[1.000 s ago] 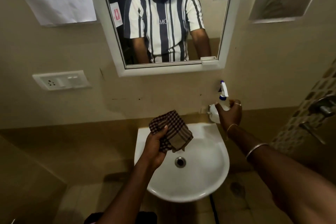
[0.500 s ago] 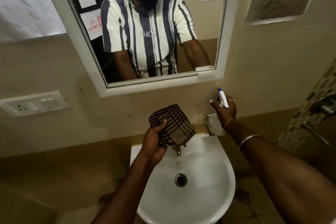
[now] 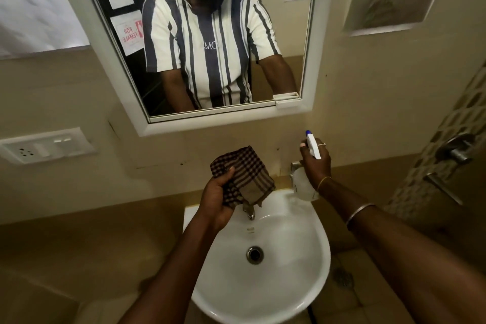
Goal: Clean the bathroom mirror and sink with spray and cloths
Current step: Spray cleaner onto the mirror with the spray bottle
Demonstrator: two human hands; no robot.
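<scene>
**Head view.** Left hand (image 3: 218,200) closed round a folded checked cloth (image 3: 244,173), thumb on top, held above the tap (image 3: 251,212) at the back of the sink (image 3: 302,284). Right hand (image 3: 315,166) wrapped round the neck of a clear spray bottle (image 3: 306,187), fingers about the white trigger head. Blue-tipped nozzle pointing up toward the lower right corner of the mirror (image 3: 210,126). Bottle in the air just beside the sink's right rear rim, below the mirror and apart from it. No spray or wiping marks visible on the glass.

**Possible faults, as judged.**
- Spray fired from this low angle likely to land on the wall or the white frame rather than the glass.
- Run-off down the wall toward the tap.
- Overspray drifting left toward the switch plate (image 3: 44,144), a hazard through moisture near sockets.
- Loose corner of cloth hanging close to the tap, liable to snag or get wet.
- Bottle liable to slip in a one-handed hold.

**Against the earlier frames.**
- One second before: mirror now larger and lower in view, switch plate nearer the left edge, tap now showing under the cloth.
- Half a second before: hardly any change, with both holds and the bottle's place under the mirror's corner much the same.
</scene>
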